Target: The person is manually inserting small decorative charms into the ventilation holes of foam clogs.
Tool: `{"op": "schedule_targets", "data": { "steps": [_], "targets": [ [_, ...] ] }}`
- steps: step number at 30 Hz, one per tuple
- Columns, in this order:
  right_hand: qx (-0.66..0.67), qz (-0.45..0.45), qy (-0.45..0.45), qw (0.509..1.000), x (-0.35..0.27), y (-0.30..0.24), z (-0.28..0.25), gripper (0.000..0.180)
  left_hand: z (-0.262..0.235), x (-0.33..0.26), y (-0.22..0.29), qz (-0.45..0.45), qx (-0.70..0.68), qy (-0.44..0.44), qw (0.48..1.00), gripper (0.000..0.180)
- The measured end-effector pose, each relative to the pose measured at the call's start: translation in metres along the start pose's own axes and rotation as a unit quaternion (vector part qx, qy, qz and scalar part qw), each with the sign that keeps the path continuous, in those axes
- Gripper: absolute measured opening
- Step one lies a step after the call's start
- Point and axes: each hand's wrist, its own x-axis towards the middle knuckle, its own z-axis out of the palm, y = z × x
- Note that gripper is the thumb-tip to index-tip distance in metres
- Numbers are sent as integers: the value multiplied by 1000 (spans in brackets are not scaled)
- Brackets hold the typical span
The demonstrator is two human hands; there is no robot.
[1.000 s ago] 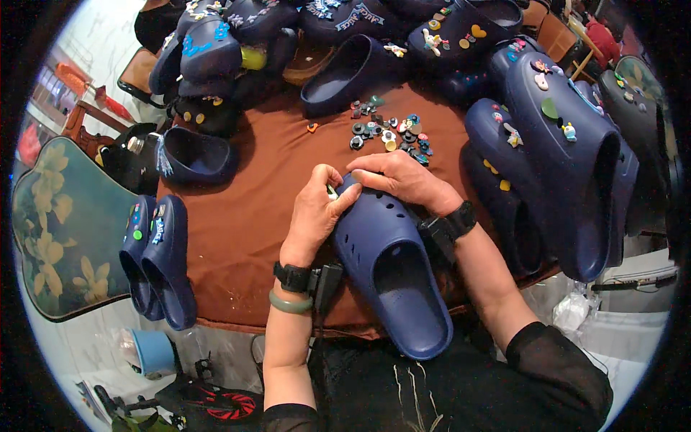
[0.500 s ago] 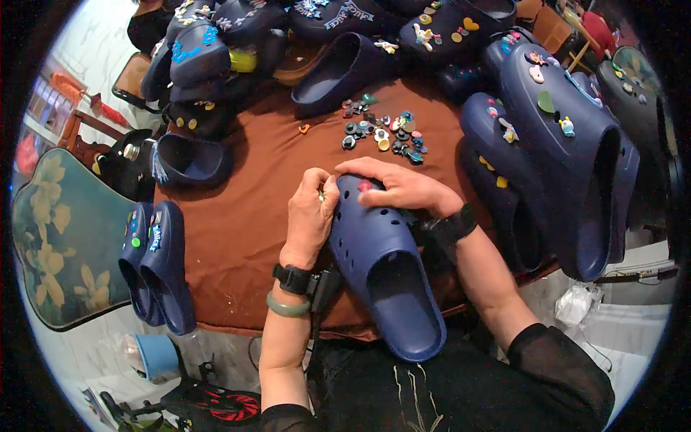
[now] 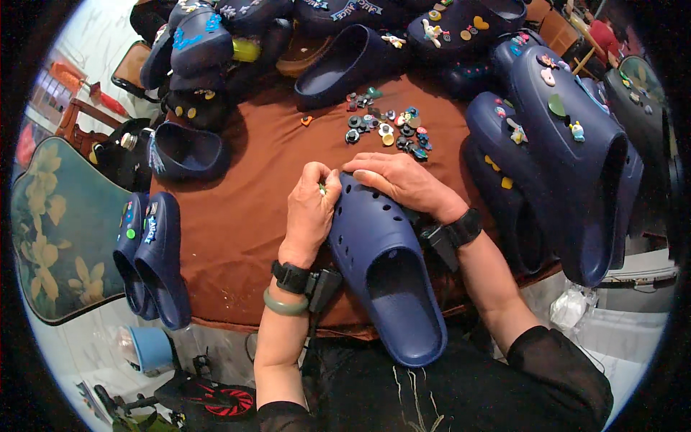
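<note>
A dark blue clog [image 3: 385, 252] with holes in its upper lies before me, its toe pointing away and its heel near my lap. Bent over the far edge of the toe, my right hand [image 3: 403, 180] grips the clog with its thumb on top. My left hand [image 3: 313, 205] is closed at the left side of the toe. A small pale green and white piece [image 3: 322, 189] shows between its fingers; its kind is hard to make out. Beyond both hands lies a loose pile of small shoe charms [image 3: 389, 129], with one orange charm [image 3: 306, 120] apart from it.
A brown cloth [image 3: 245, 252] covers the table. Decorated blue clogs [image 3: 568, 137] are stacked on the right, and more clogs [image 3: 338, 68] line the back. A plain clog with a tassel [image 3: 191, 155] and an upright pair [image 3: 160, 252] are at the left. A chair back [image 3: 65, 237] stands beyond.
My right thumb has shifted toward the toe's edge, uncovering more holes. The pink-red spot beside that thumb no longer shows. My left hand stays closed at the toe's side.
</note>
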Motion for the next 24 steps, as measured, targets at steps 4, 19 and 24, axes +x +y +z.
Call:
{"op": "schedule_targets", "data": {
  "steps": [4, 19, 24],
  "targets": [
    [66, -5, 53, 996, -7, -3, 7, 27, 0, 0, -1, 2, 6, 1, 1000, 21],
    [147, -11, 92, 985, 0, 10, 16, 27, 0, 0, 4, -13, 3, -17, 1000, 22],
    [179, 14, 80, 980, 1, 7, 14, 27, 0, 1, 3, -16, 10, -16, 1000, 23]
  ]
}}
